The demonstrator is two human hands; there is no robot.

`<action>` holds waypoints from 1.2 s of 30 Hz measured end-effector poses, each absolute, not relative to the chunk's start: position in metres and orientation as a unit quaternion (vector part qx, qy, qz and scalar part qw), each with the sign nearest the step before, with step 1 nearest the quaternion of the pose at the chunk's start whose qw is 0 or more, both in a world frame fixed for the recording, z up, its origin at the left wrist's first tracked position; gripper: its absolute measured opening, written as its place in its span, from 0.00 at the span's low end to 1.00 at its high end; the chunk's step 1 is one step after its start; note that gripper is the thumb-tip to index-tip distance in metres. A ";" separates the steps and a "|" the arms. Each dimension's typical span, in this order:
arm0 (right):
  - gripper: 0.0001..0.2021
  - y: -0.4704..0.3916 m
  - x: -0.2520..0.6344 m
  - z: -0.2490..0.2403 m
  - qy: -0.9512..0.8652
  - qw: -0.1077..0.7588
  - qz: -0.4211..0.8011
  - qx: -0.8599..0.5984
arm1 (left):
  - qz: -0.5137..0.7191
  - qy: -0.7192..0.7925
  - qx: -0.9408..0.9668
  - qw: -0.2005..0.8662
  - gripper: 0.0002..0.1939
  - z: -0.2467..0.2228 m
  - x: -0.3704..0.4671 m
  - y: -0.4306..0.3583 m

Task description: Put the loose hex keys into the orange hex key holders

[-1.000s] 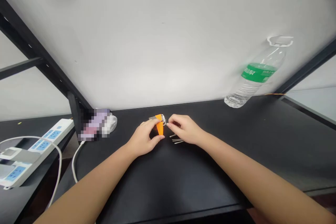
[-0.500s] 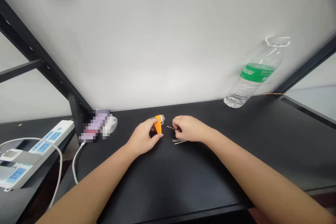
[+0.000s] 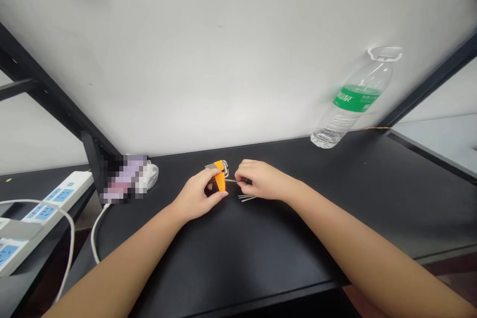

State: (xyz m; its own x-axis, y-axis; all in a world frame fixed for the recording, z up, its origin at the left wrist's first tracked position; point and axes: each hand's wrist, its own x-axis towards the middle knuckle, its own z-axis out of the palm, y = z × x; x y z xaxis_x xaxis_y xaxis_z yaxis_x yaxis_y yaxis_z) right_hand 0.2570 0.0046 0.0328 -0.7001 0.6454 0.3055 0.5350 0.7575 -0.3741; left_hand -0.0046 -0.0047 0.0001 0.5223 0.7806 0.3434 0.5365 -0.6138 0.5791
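Hands are meeting at the middle of the black worktop (image 3: 261, 258), and you are working with both of them close together. Your left hand (image 3: 196, 198) is closing around an orange holder (image 3: 220, 180), thumb below and fingers over the top, with a few metal key ends and a small ring sticking out of its far end. Your right hand (image 3: 261, 183) is pinching a thin metal key (image 3: 231, 180) between thumb and forefinger, and the key's tip is pointing at the holder's right side, touching it or very nearly so; the exact contact is too small to tell.

Judging from this, you are feeding one key into the holder, so the step in hand is seating that piece. The next move is calling for a steady left grip and a fine, straight push with the right, lining the tip up with its slot.

Just under your right hand, loose keys (image 3: 246, 198) are lying on the worktop. Farther out, a pixelated object (image 3: 121, 183) is sitting to the left, a white power strip (image 3: 44, 206) with its cable is lying on the neighbouring surface, and a water bottle (image 3: 352, 104) with a green label is standing by the wall at the right.
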 end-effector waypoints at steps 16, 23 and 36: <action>0.06 -0.001 0.244 0.031 -0.876 0.341 0.107 -0.322 | 0.326 0.374 0.845 0.200 0.25 0.000 -0.004 -0.006; 0.05 0.004 0.246 0.020 -0.878 0.333 0.137 -0.315 | 0.330 0.381 0.840 0.204 0.25 -0.002 -0.005 -0.006; 0.05 0.010 0.279 0.026 -0.919 0.132 0.171 -0.328 | 0.329 0.395 0.827 0.226 0.24 -0.003 -0.003 -0.007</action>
